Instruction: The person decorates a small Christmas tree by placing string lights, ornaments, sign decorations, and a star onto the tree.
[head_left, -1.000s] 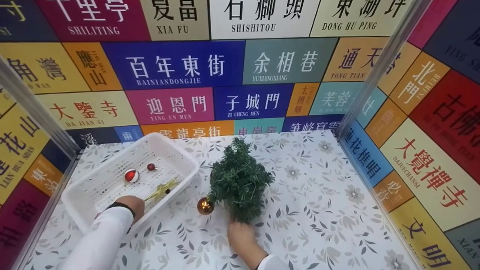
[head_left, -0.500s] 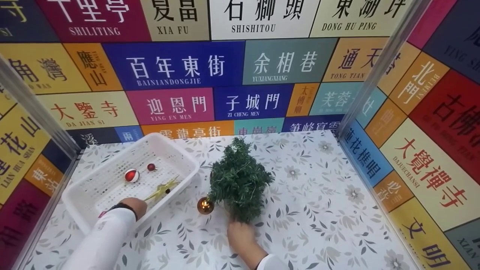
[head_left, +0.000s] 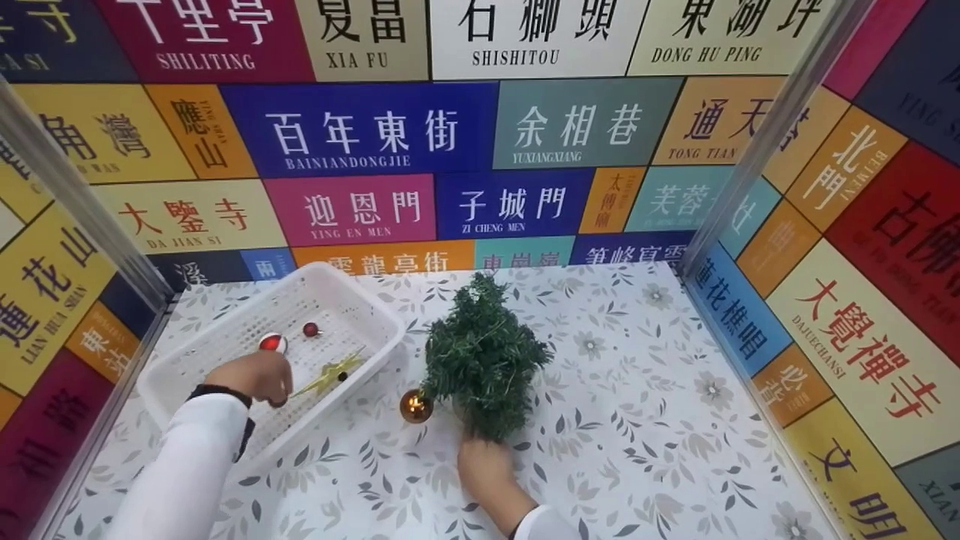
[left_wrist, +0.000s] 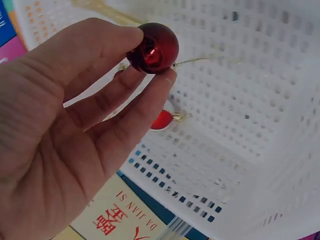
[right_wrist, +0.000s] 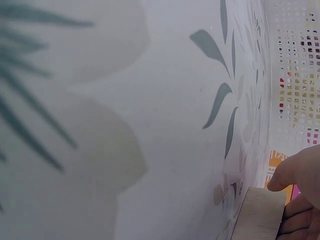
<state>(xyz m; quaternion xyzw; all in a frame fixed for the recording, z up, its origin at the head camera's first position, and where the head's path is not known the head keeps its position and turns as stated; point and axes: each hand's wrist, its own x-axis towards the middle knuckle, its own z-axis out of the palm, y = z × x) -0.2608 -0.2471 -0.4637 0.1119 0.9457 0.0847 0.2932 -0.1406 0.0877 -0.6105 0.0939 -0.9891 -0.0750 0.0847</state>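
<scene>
Over the basket, my left hand (head_left: 251, 376) pinches a shiny red Christmas ball (left_wrist: 156, 47) between thumb and fingertips, its gold string trailing off. My right hand (head_left: 486, 463) grips the bottom of a small artificial Christmas tree (head_left: 487, 352). In the right wrist view the thumb lies on top of the tree's pale, flat-sided base (right_wrist: 260, 212) and the fingers lie under it. A gold ball (head_left: 416, 406) hangs at the tree's left side. Below the left hand, a red-and-white ball (left_wrist: 162, 120) lies in the basket.
The white perforated basket (head_left: 386, 322) stands left of the tree. Inside it are also a small red ball (head_left: 310, 329) and a gold glittery ornament (head_left: 330, 373). Printed sign panels (head_left: 360, 206) wall in the leaf-patterned table (head_left: 622, 420) at the back and sides.
My left hand has risen and moved slightly away from me inside the basket, now partly covering the red-and-white ball. The right hand keeps its grip on the tree. The head view has shifted slightly.
</scene>
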